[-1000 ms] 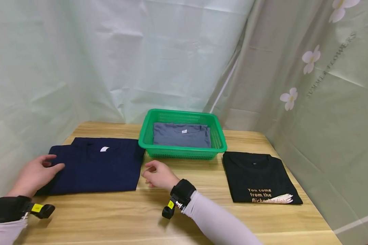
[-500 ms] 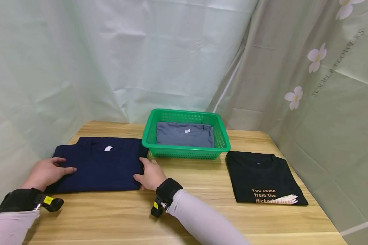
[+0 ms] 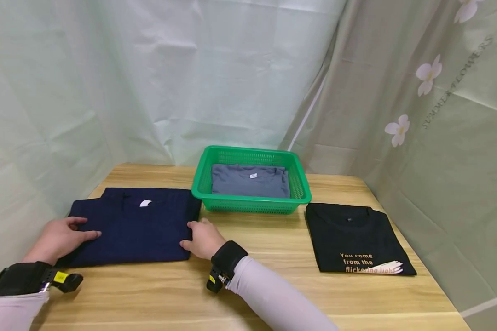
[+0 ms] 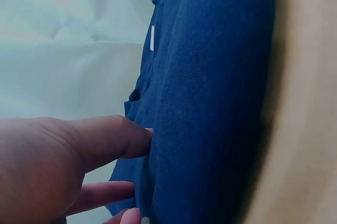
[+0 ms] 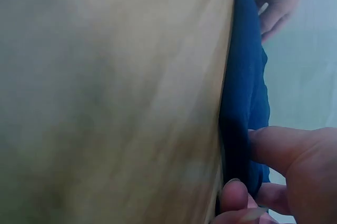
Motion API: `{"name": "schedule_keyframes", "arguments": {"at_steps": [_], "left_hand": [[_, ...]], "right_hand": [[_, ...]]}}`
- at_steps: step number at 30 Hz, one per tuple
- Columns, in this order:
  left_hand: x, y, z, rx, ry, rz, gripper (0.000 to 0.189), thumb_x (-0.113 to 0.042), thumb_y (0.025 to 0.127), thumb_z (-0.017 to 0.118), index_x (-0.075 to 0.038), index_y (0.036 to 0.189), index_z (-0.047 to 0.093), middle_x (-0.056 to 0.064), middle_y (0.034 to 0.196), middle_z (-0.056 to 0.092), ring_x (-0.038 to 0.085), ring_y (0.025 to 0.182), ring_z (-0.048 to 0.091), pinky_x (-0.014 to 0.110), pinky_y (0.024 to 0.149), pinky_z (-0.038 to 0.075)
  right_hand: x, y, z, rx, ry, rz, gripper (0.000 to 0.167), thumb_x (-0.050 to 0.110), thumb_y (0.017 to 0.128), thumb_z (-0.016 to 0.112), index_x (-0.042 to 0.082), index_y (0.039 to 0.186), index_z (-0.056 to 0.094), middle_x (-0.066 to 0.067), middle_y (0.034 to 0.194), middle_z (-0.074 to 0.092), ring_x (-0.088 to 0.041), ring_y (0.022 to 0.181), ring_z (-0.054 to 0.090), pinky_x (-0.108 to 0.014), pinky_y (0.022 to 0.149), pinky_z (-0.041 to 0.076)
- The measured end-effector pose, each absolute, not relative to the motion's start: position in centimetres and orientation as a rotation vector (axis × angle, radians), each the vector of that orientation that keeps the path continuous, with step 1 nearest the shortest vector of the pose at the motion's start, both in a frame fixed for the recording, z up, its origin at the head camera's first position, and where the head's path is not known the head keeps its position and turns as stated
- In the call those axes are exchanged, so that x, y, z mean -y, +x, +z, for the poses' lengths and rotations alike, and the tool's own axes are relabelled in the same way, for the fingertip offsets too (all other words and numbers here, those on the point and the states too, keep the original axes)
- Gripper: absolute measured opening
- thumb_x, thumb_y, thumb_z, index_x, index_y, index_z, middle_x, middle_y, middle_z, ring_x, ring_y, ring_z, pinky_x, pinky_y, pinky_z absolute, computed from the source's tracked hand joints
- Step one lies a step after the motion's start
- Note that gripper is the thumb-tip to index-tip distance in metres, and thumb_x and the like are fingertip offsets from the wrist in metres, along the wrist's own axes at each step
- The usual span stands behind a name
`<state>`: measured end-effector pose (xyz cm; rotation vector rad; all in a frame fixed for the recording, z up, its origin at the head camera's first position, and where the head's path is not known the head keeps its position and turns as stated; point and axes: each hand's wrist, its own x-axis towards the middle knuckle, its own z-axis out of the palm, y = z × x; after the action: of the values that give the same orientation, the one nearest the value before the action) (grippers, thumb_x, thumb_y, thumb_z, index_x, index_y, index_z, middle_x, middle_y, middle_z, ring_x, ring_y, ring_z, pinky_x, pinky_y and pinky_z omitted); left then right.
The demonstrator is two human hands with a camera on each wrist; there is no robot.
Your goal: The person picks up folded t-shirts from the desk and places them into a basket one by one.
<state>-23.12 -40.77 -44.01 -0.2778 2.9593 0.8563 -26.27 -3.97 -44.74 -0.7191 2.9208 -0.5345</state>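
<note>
A folded navy T-shirt (image 3: pixel 138 232) lies on the left of the table, its white neck label towards the back. My left hand (image 3: pixel 61 239) pinches its left edge, thumb on top. At the opposite edge my right hand (image 3: pixel 204 239) pinches the cloth the same way. The left wrist view shows the thumb of the left hand (image 4: pixel 100 145) against the navy T-shirt (image 4: pixel 210 76), other fingers partly hidden behind the edge. In the right wrist view, fingertips of the right hand (image 5: pixel 295 155) reach beneath the navy T-shirt (image 5: pixel 239 92) while the thumb presses its upper side.
A green plastic basket (image 3: pixel 252 203) at the back middle holds a folded grey T-shirt (image 3: pixel 250 181). To the right lies a folded black T-shirt (image 3: pixel 352 236) with printed lettering. Pale curtains (image 3: pixel 240 82) hang behind and beside the wooden table (image 3: pixel 248 257).
My right hand has moved left onto the navy T-shirt's right edge, and my left hand has come onto its left edge. The shirt has shifted slightly towards me since half a second ago.
</note>
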Motion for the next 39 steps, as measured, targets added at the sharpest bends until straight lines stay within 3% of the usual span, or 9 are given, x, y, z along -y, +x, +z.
{"name": "schedule_keyframes", "arguments": {"at_steps": [14, 22, 25, 29, 34, 39], "left_hand": [[40.7, -20.4, -45.0, -2.875, -0.344, 0.829, 0.087, -0.043, 0.101, 0.076, 0.023, 0.148, 0.042, 0.057, 0.139, 0.041, 0.070, 0.123, 0.046, 0.072, 0.100, 0.049], [40.2, -19.2, -45.6, -2.865, -0.425, 0.812, 0.088, -0.044, 0.099, 0.078, 0.022, 0.147, 0.045, 0.056, 0.140, 0.042, 0.069, 0.125, 0.046, 0.073, 0.102, 0.049], [40.1, -19.0, -45.8, -2.857, -0.435, 0.804, 0.088, -0.044, 0.099, 0.079, 0.021, 0.148, 0.045, 0.056, 0.141, 0.042, 0.070, 0.127, 0.045, 0.073, 0.103, 0.048], [40.0, -18.8, -45.9, -2.855, -0.425, 0.787, 0.091, -0.047, 0.097, 0.080, 0.021, 0.148, 0.046, 0.056, 0.141, 0.042, 0.071, 0.127, 0.046, 0.073, 0.102, 0.049], [39.6, -18.0, -45.9, -2.847, -0.404, 0.749, 0.092, -0.047, 0.098, 0.079, 0.023, 0.148, 0.045, 0.056, 0.140, 0.043, 0.071, 0.126, 0.046, 0.073, 0.100, 0.050], [39.5, -17.3, -46.2, -2.841, -0.434, 0.747, 0.092, -0.046, 0.097, 0.080, 0.022, 0.148, 0.045, 0.056, 0.141, 0.043, 0.071, 0.127, 0.046, 0.073, 0.102, 0.050]], "right_hand": [[3.4, -23.0, -44.6, -2.914, -0.782, -0.438, 0.057, 0.043, 0.104, 0.077, 0.011, 0.150, 0.067, -0.009, 0.145, 0.070, -0.014, 0.127, 0.070, -0.019, 0.104, 0.056], [3.1, -21.9, -45.5, -2.923, -0.815, -0.404, 0.055, 0.045, 0.104, 0.076, 0.012, 0.146, 0.069, -0.009, 0.136, 0.071, -0.014, 0.112, 0.075, -0.022, 0.094, 0.061], [3.2, -22.8, -48.3, -2.957, -0.841, -0.386, 0.056, 0.051, 0.102, 0.076, 0.015, 0.144, 0.070, -0.005, 0.129, 0.071, -0.011, 0.102, 0.074, -0.022, 0.087, 0.061], [3.0, -22.5, -49.0, -2.955, -0.827, -0.372, 0.056, 0.051, 0.102, 0.076, 0.015, 0.144, 0.070, -0.005, 0.128, 0.070, -0.013, 0.097, 0.075, -0.023, 0.083, 0.061], [2.4, -19.9, -45.3, -2.928, -0.799, -0.366, 0.054, 0.048, 0.102, 0.078, 0.013, 0.142, 0.072, -0.006, 0.126, 0.071, -0.014, 0.093, 0.076, -0.023, 0.079, 0.061], [2.3, -19.1, -45.0, -2.937, -0.805, -0.340, 0.052, 0.051, 0.101, 0.078, 0.015, 0.138, 0.074, -0.003, 0.119, 0.071, -0.010, 0.085, 0.073, -0.021, 0.074, 0.060]]}}
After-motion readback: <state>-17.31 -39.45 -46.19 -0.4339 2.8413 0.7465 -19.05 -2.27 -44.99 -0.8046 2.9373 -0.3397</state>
